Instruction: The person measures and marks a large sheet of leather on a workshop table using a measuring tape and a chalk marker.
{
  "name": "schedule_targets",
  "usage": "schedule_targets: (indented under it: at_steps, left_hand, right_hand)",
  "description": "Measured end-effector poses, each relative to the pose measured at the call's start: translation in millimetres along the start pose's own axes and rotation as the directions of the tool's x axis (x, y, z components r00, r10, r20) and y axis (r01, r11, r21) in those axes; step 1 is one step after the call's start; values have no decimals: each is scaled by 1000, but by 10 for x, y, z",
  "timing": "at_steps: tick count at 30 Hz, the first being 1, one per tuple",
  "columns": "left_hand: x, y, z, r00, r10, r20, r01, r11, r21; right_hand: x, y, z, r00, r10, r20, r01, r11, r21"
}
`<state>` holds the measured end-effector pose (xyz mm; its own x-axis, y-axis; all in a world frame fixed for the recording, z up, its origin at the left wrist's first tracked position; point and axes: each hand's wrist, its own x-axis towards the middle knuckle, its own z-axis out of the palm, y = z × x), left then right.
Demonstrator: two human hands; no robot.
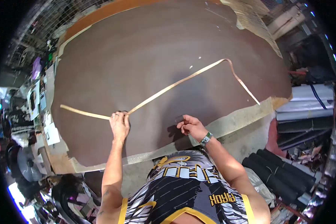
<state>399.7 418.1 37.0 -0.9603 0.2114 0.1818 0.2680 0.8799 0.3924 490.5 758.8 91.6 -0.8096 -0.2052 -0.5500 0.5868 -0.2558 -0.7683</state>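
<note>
A large dark brown sheet that looks like leather [149, 48] is spread over the table in front of me. Across it runs a long, narrow tan strip [171, 85], bent near its right end and again at my left hand. My left hand [119, 125] is closed on the strip, fingers together, pressing it to the sheet. Something small and dark shows beside its fingertips. To the right, my right hand [192, 126] hovers over the sheet's near edge, fingers curled. At its fingertips is a small dark piece that I cannot make out. The strip is apart from this hand.
Pale backing [246, 115] shows along the table's near edge. Dark rolls [276, 171] lie at the lower right, below wrapped silvery rolls [306, 99]. A fan [29, 164] and clutter stand at the left. Small white scraps [191, 67] lie on the sheet.
</note>
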Motion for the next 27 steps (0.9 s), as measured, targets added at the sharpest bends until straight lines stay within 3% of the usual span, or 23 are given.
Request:
schedule_targets:
  at_steps: [3,5,7,9,10,11,14,15,17,19,21,23,25,27]
  left_hand:
    - [-280,370,-84,994,7,107,5,994,-110]
    - [-463,884,-158,905,-174,388,324,873,-364]
    - [-588,1487,-220,771,-62,633,437,774,-457]
    - [-704,2076,-144,824,185,536,254,725,-640]
    - [-646,2443,-257,770,163,617,335,720,-608]
    - [-616,2730,-278,807,186,560,279,717,-639]
    - [-644,3350,-139,874,66,481,284,734,-617]
    - [-704,3465,11,871,32,491,321,719,-617]
    - [-782,3760,103,778,-11,629,487,643,-591]
    - [-899,4121,185,787,19,616,480,609,-631]
    - [-983,4362,307,708,53,704,533,615,-581]
    - [-1011,4550,464,717,101,690,500,615,-610]
    - [-1023,4634,662,710,131,692,499,600,-625]
    - [-917,4710,739,685,143,714,478,652,-589]
  right_hand:
    - [-45,-79,-50,997,15,69,-14,1000,-21]
    - [-132,-199,-82,990,-48,130,48,999,-4]
    - [-198,-182,-163,969,-197,150,221,961,-166]
    - [-330,-234,-302,913,-339,228,400,856,-329]
    - [-415,-300,-434,912,-298,280,393,828,-399]
    - [-516,-332,-584,883,-335,328,458,765,-453]
    - [-1004,-618,-1240,905,-159,394,407,587,-699]
    - [-1225,-656,-1504,867,-254,430,489,602,-631]
    - [-1609,-645,-2210,839,-212,501,493,684,-538]
    - [-2057,-531,-2955,873,-124,472,359,819,-447]
    - [-2625,-829,-3458,880,-76,469,410,619,-670]
    - [-3178,-963,-3964,917,-133,377,361,681,-637]
    - [-3705,-966,-4580,993,-69,98,118,696,-708]
    - [-4140,-1034,-5153,990,-54,-131,-60,681,-730]
